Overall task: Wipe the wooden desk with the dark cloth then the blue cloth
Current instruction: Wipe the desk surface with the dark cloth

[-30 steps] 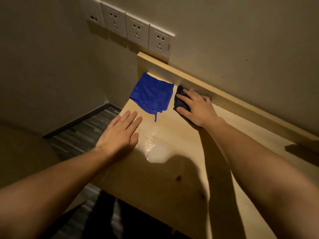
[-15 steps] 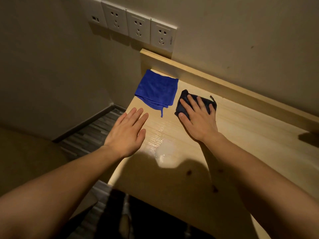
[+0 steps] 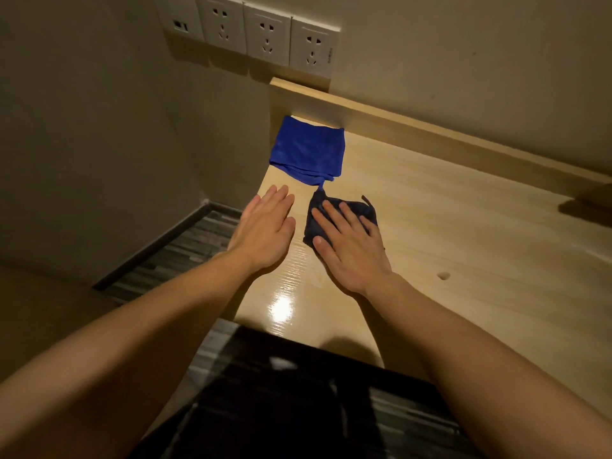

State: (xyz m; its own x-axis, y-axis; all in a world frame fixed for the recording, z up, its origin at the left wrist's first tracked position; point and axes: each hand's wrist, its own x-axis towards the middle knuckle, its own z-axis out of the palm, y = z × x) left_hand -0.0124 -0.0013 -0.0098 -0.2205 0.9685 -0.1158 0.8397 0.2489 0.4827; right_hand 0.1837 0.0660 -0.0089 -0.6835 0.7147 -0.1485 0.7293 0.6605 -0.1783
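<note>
1. Counter (image 3: 463,226): pale wood, fills the 12-to-5 o'clock part of the view, with a raised rail (image 3: 430,130) along the back. There is a glare patch near the front edge at 6 o'clock of the hands.
2. Floor (image 3: 185,246): dark striped boards at 9 o'clock, below the counter's left end.
3. Blue cloth (image 3: 306,150): folded flat in the back left corner of the counter, against the rail, at 12 o'clock of both hands. No hand is on it, and it lies in the same corner as a second ago.
4. Right hand (image 3: 351,250): palm down, fingers straight and spread, pressing on the dark cloth. It is not curled round it.
5. Left hand (image 3: 265,233): flat, fingers straight and together, holding nothing, at the counter's left edge at 9 o'clock of the right hand. I cannot tell if it touches the wood. It is nearer the right hand than a second ago.
6. Dark cloth (image 3: 366,208): bunched under the right fingers at 5 o'clock of the blue cloth, its far tip just beside the blue cloth's hanging tag.
7. Change: a second ago the dark cloth was up by the rail at 3 o'clock of the blue cloth. It has since been drawn toward the front edge.
8. Judgement: this is a wiping stroke of the first pass. The blue cloth's turn has not begun.
9. Wall sockets (image 3: 265,34): a white row at 12 o'clock above the rail.
</note>
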